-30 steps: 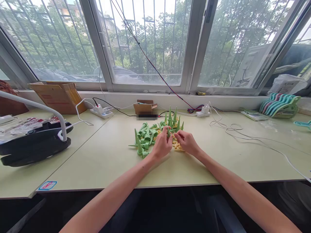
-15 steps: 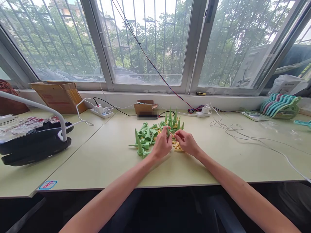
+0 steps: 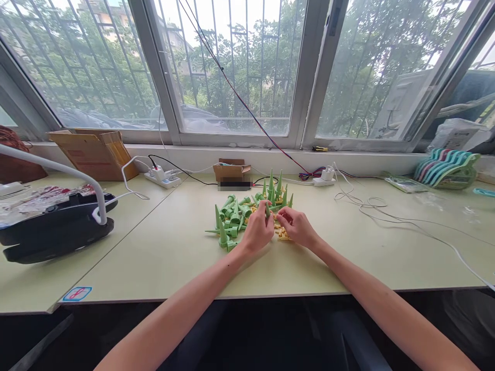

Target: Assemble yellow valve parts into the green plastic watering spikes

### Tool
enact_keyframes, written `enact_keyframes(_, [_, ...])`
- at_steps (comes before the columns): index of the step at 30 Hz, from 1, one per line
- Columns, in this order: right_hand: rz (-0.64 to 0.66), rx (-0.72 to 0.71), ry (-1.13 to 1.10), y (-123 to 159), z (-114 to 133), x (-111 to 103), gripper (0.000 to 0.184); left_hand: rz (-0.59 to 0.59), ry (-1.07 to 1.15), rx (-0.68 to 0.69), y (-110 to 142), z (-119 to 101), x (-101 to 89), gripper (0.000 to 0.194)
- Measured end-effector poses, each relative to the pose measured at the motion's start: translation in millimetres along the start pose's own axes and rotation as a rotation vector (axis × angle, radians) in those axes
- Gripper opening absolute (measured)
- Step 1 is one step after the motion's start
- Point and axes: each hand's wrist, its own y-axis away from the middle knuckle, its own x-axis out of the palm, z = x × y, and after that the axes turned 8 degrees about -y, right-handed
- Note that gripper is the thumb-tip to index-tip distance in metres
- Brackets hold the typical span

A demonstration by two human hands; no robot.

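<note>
My left hand [image 3: 259,229] is closed around a green plastic spike [image 3: 267,210], held with its point up. Beside it, my right hand [image 3: 297,226] pinches at a small yellow plastic piece [image 3: 276,217] at the spike's side; the fingers partly cover it. A heap of green cone-shaped spikes [image 3: 234,214] lies to the left of my hands, some on their sides and some pointing up. Several more spikes [image 3: 279,184] stand upright behind my hands. Small yellow plastic pieces [image 3: 284,233] lie in a pile under my right hand.
A small cardboard box [image 3: 232,169] and a power strip [image 3: 324,180] stand by the window sill. White cables [image 3: 375,206] run across the table's right side. At the left are a black lamp base [image 3: 58,229] and a larger box [image 3: 91,154]; hangers [image 3: 444,169] sit far right.
Both hands stay in nearly the same place, with the spike still in the left. The right fingers shift very slightly; the heap looks the same.
</note>
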Motion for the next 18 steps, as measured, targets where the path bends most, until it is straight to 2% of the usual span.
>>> enact_keyframes(5, [0.004, 0.005, -0.002, -0.1, -1.4, 0.0, 0.034, 0.034, 0.007, 0.008, 0.1, -0.1, -0.1, 0.026])
enact_keyframes(11, [-0.011, 0.004, 0.044, -1.1, -6.3, 1.2, 0.048, 0.031, 0.009, 0.028, 0.6, -0.1, 0.2, 0.025])
enact_keyframes(18, [-0.011, 0.011, 0.013, 0.1, -1.0, 0.5, 0.032, -0.011, 0.001, 0.003, -0.3, 0.1, -0.2, 0.025])
